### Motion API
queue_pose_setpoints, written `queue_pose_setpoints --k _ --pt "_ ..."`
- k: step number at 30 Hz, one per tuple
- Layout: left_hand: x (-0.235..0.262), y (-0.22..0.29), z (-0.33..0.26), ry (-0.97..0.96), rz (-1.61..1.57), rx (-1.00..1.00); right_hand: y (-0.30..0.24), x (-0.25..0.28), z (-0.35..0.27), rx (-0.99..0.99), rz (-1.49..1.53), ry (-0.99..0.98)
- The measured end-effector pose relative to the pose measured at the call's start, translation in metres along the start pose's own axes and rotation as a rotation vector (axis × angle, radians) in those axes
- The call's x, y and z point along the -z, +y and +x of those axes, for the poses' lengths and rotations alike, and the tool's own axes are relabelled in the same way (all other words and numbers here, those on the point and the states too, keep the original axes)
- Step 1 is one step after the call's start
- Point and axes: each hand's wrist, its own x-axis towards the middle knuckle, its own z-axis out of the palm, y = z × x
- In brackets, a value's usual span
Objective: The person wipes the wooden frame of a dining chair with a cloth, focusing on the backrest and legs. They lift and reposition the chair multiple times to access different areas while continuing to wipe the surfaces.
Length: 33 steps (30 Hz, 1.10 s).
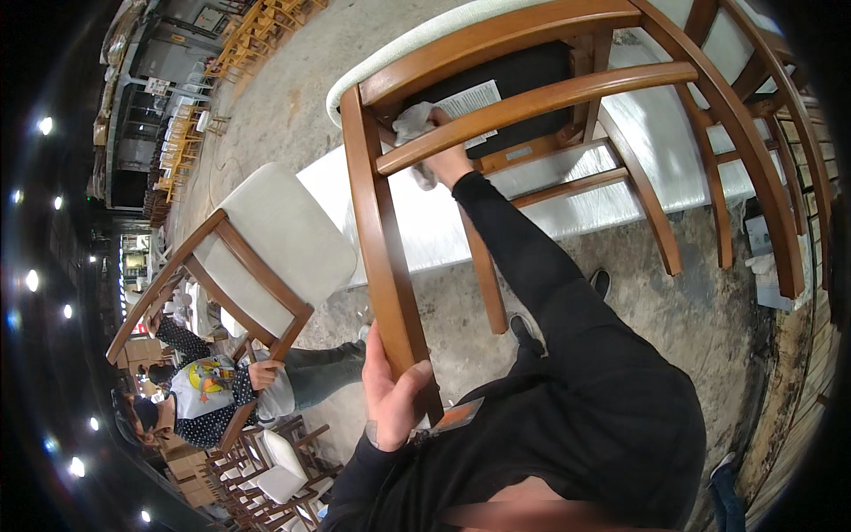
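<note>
Gripping the lower end of a chair leg, the left hand is wrapped around the brown wood, thumb on one face and fingers curled round the other. The leg belongs to an upturned wooden chair that rises away from this hand toward the white worktop, where its seat end rests.

The right hand lies beyond the left, reached in between the chair's curved rails. It is closed on a white cloth, pressed to the frame just beside the dark underside of the seat. A white paper label sits on that underside, just past the cloth. A curved rail crosses in front of the knuckles, so the fingertips cannot be seen.

Both forearms wear black sleeves. More brown chair frames stand to the right of the right hand, close against the worktop.

To the left of the left hand, well apart, another person in a dotted top holds a second chair with a pale upholstered seat tilted above them. Behind that person, stacked wooden chairs stand on the concrete floor. Further rows of pale wooden chairs show far beyond the right hand.
</note>
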Motion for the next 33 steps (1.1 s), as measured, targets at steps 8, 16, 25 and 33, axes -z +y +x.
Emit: queue_pose_setpoints --k 8,16,25,33 --pt "-0.002 -0.001 0.000 0.008 0.035 -0.011 -0.021 -0.017 0.009 -0.026 0.262 0.118" --pt "-0.007 0.003 -0.001 0.026 0.043 -0.040 -0.038 0.013 -0.001 -0.005 0.147 -0.096" --pt "-0.003 0.005 0.004 0.015 -0.062 -0.042 -0.037 -0.006 0.004 0.030 0.111 0.013" --pt "-0.012 0.005 -0.001 0.099 0.028 -0.061 -0.028 -0.027 -0.018 -0.043 -0.137 0.002"
